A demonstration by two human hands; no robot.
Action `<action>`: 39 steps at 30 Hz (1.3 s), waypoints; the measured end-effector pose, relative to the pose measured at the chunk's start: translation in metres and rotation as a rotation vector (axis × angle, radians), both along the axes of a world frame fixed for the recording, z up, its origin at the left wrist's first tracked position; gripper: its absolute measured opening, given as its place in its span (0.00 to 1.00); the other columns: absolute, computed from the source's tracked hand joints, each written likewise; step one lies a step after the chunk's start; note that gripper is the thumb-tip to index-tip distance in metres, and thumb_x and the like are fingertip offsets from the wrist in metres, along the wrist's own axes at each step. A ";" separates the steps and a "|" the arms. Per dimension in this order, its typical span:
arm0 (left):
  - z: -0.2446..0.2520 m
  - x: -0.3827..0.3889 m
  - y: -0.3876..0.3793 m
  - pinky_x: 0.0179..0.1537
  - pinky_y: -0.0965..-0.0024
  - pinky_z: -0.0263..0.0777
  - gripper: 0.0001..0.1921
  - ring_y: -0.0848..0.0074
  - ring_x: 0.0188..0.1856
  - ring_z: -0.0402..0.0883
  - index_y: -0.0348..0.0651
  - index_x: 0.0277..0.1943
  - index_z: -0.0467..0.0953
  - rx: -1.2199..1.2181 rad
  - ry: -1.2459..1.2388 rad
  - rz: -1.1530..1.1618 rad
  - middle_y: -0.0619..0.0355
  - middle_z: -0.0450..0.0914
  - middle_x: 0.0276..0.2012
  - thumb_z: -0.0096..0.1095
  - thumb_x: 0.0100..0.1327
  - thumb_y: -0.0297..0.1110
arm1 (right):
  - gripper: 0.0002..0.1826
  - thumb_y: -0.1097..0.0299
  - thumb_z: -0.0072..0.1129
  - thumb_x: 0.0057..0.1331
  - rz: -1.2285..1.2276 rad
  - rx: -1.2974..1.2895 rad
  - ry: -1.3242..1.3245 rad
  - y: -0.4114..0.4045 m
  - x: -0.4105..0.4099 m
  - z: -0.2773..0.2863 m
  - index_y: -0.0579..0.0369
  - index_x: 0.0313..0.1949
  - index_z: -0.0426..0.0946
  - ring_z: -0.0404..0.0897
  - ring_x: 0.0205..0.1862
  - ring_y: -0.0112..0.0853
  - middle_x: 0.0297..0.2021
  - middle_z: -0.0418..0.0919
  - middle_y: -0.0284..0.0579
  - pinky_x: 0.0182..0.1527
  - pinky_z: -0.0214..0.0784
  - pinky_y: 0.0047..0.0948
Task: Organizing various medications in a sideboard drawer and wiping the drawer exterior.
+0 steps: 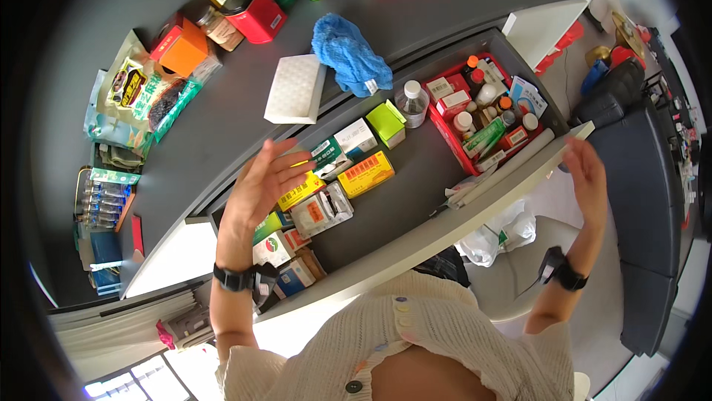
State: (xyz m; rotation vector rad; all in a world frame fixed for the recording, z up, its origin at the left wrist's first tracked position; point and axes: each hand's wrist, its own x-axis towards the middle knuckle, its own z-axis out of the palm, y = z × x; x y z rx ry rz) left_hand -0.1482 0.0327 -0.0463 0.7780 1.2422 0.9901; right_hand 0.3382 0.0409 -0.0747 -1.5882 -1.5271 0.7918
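An open drawer (397,184) lies before me, holding medicine boxes and a red basket (451,142) packed with bottles and small boxes. My left hand (267,181), fingers apart and empty, hovers over the drawer's left part, beside a yellow box (300,190) and a green box (332,157). A second yellow box (365,174) lies nearby. My right hand (583,170) is near the drawer front's right end; its fingers are close together, and whether it touches the edge is unclear. A clear bottle with a white cap (412,106) stands left of the basket.
On the dark countertop (233,100) are a white sponge-like block (295,89), a blue cloth (350,53) reaching over the drawer's edge, a red tin (257,14) and food pouches (153,89). A white plastic bag (495,234) lies beyond the drawer front.
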 end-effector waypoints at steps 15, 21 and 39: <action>0.002 -0.008 0.016 0.48 0.66 0.72 0.27 0.59 0.45 0.77 0.23 0.41 0.67 -0.042 -0.188 0.112 0.37 0.74 0.41 0.51 0.63 0.49 | 0.20 0.54 0.57 0.58 0.930 0.129 -0.699 0.133 -0.261 0.058 0.47 0.47 0.74 0.57 0.60 0.53 0.51 0.65 0.55 0.58 0.55 0.44; 0.021 -0.061 -0.048 0.46 0.68 0.73 0.30 0.63 0.43 0.79 0.25 0.44 0.69 0.120 -0.120 0.302 0.43 0.77 0.38 0.50 0.61 0.53 | 0.10 0.72 0.58 0.54 0.837 0.362 -0.173 0.156 -0.258 0.047 0.58 0.37 0.77 0.76 0.35 0.32 0.33 0.76 0.44 0.38 0.67 0.29; 0.052 -0.224 -0.337 0.45 0.68 0.74 0.23 0.65 0.43 0.78 0.32 0.47 0.70 0.649 0.097 1.117 0.46 0.78 0.38 0.45 0.64 0.47 | 0.30 0.51 0.37 0.66 0.395 0.445 -1.089 0.264 -0.174 -0.010 0.52 0.64 0.53 0.39 0.67 0.54 0.66 0.41 0.57 0.65 0.37 0.44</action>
